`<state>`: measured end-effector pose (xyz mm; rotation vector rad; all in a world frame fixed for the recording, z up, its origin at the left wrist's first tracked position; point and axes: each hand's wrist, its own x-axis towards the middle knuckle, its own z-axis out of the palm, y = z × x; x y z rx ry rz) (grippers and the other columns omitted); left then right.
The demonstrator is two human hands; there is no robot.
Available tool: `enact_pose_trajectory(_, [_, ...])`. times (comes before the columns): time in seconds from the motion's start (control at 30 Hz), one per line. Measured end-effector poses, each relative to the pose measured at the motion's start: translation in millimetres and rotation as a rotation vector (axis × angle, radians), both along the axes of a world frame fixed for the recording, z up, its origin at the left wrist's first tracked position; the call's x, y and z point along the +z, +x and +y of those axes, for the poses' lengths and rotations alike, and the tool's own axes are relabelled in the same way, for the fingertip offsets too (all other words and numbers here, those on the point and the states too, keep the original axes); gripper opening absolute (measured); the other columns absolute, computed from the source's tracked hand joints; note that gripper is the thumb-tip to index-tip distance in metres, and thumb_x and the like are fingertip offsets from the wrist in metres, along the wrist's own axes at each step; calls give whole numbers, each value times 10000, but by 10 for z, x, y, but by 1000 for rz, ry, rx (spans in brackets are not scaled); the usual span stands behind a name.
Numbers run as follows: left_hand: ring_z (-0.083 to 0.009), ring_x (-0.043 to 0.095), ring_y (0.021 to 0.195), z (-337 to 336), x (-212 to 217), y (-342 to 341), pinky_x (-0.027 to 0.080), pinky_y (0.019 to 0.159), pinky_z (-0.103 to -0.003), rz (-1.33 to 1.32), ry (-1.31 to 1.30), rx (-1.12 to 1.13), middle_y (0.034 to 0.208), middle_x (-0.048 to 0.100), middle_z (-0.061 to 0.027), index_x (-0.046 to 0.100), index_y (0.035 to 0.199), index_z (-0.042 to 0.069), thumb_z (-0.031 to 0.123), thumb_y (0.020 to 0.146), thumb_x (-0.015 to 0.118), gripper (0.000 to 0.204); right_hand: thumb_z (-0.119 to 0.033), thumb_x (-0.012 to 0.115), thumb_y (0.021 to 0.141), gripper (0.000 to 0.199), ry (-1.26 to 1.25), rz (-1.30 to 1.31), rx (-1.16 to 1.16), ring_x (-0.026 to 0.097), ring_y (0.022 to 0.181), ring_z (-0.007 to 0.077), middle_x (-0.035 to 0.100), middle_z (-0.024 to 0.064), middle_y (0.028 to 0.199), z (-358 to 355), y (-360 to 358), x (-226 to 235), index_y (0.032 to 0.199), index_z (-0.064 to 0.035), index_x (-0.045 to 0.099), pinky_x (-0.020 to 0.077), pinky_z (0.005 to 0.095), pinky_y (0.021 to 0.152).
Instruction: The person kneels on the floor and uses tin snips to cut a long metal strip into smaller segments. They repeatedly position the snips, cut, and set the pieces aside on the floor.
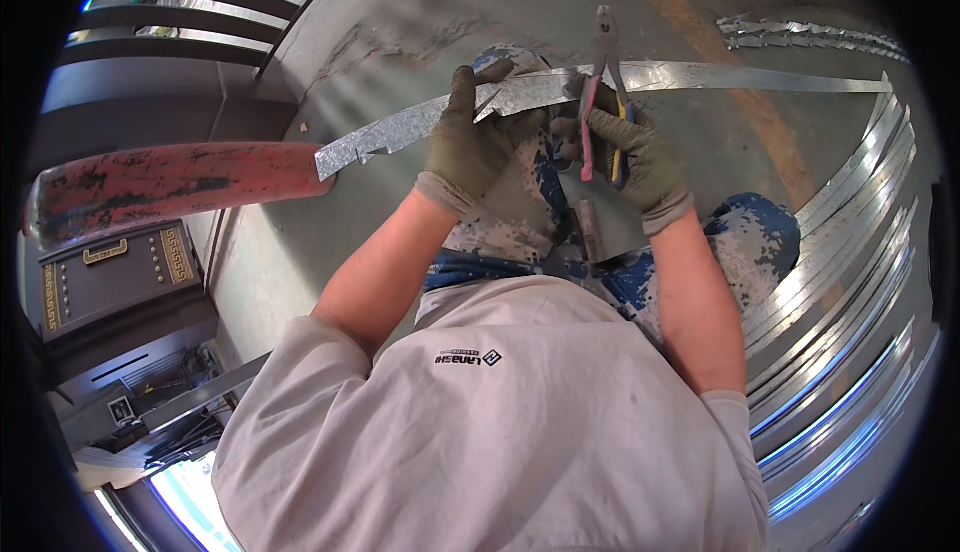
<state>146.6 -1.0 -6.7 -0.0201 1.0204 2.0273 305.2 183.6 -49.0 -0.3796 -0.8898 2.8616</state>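
Head view, looking straight down: a long galvanized metal strip point(560, 87) is held across the lap, running from the far right over to the left, where its notched end sits just beside a worn red beam point(180, 180). The left hand point(468, 142), in an olive glove, is wrapped around the strip near its middle, grip pressed together on the metal with the thumb up top. The right hand point(635, 157), gloved the same way, is closed around the handles of a pair of pliers point(605, 102) with one red and one blue-and-yellow handle; the nose of the pliers is pointed away from the body and crosses the strip just right of the left hand. Whether the nose is actually biting the metal can't be made out.

Blue-and-white camo trousers point(525, 202) are seen under both hands, and a light grey shirt point(500, 422) fills the bottom. Off to the right, a stack of curved shiny strips point(850, 282) is laid on the concrete floor point(420, 12), with a few more cut pieces point(810, 37) further up.
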Motion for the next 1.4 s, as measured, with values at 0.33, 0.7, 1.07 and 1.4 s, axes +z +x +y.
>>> enact_pose_trajectory(0.33, [-438,657,1387,-11,-262,-427,582,1164,-624,-50,54,4,1503,656,-247,633,1462,-3,362,1168,607,469,-117,767,1079,443,298,-328,139,777,1070,171,785,83,1352,-320,491,-146,1498,-36,648,654,323,826])
enact_pose_trajectory(0.7, [-419,603,1475,-64,-320,-446,458,1285,-654,-28,96,-12,1548,636,-233,611,1493,22,347,1174,586,456,-304,812,1046,478,686,-521,209,634,773,140,742,48,969,-488,437,-183,1441,-62,692,549,335,719])
enact_pose_trajectory(1.07, [-386,629,1452,-76,-367,-434,524,1251,-602,23,126,-31,1532,638,-219,599,1496,16,296,1167,581,433,-288,797,1059,549,640,-560,211,680,1084,194,776,117,1222,-421,343,-86,1539,-68,646,548,343,1017])
enact_pose_trajectory(1.4, [-411,622,1453,-49,-348,-421,521,1256,-603,42,94,-37,1539,628,-232,593,1483,-4,289,1171,580,428,-316,843,1029,540,850,-430,56,681,991,198,770,138,1143,-459,328,-246,1444,-12,676,572,366,910])
